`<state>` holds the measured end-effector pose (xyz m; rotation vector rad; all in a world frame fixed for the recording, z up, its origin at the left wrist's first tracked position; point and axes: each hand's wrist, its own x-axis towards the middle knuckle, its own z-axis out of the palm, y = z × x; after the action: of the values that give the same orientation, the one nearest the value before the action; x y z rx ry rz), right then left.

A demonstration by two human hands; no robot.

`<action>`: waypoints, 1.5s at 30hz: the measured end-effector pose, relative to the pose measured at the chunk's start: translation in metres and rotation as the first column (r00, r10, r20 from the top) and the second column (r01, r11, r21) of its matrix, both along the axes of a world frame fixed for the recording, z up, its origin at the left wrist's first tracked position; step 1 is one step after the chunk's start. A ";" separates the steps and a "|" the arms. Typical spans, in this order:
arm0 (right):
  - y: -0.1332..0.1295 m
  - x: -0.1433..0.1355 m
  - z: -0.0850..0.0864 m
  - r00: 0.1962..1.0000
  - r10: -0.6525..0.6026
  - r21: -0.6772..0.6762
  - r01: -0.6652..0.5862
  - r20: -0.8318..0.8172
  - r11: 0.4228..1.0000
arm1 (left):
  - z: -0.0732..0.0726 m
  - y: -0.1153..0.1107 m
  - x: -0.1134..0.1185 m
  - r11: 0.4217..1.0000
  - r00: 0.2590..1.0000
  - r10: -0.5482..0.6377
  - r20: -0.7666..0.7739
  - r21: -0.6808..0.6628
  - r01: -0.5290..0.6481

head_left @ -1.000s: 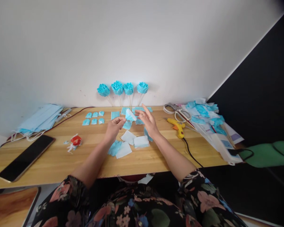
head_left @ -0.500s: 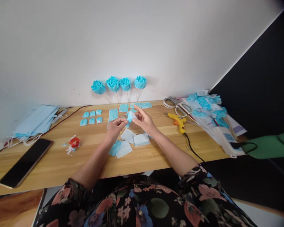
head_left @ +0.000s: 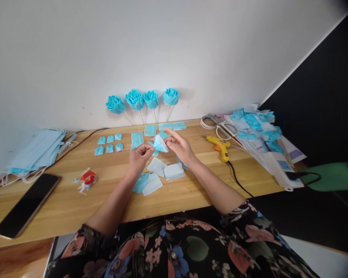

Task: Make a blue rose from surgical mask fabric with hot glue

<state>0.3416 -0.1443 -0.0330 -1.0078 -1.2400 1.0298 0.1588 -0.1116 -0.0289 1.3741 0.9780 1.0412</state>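
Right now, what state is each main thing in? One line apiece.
Left hand: pinching the folded piece
Right hand: beside it, grip unclear
Blue flowers: roughly upright
Small folded pieces: in two rows
Loose squares: spread out, some overlapping
Glue gun: lying down
Phone: flat, screen dark
Masks: stacked

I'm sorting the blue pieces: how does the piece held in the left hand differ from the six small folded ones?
The held piece is pinched in the left hand, while the six small pieces lie in two rows on the table. The held piece looks larger than any of the six small pieces. The held piece looks roughly triangular; the six small pieces look squarer. Both show blue.
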 end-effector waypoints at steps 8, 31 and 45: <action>0.001 0.002 -0.002 0.999 0.045 -0.012 -0.045 0.019 0.999 | -0.003 -0.001 0.002 1.000 0.999 -0.004 -0.032 -0.005 0.004; 0.003 0.001 -0.005 0.990 -0.053 0.019 0.051 0.128 0.999 | -0.002 -0.002 -0.001 0.999 0.998 0.037 0.045 0.030 -0.038; -0.004 -0.011 -0.007 0.973 0.004 0.035 -0.013 0.232 0.999 | -0.011 -0.001 0.002 0.995 0.995 -0.096 -0.014 -0.031 0.095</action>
<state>0.3309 -0.1484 -0.0405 -1.1189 -1.4491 0.9112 0.1612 -0.1126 -0.0402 1.3923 0.9262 0.9423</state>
